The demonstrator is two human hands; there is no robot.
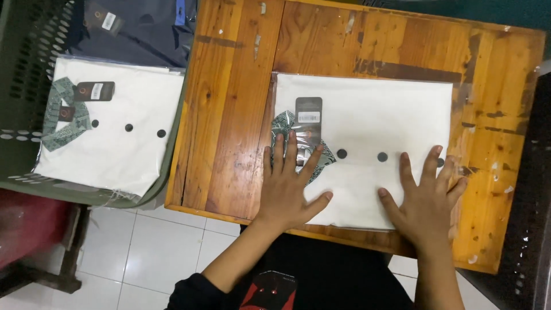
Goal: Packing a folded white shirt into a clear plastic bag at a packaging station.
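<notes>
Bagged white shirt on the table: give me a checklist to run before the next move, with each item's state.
1. Left hand flat on the bagged white shirt, at the collar end: ok.
2. Right hand flat on its other end: ok.
3. Shirt fully on the wooden table: ok.
4. Hang tag lying flat inside the bag: ok.
5. Bag opening sealed: cannot tell.
6. Green basket holds a second bagged white shirt: ok.

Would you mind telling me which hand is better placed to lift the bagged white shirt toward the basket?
Probably the left hand: it lies flat on the bagged white shirt at the collar end, nearer the basket. The right hand presses the far end.
</notes>
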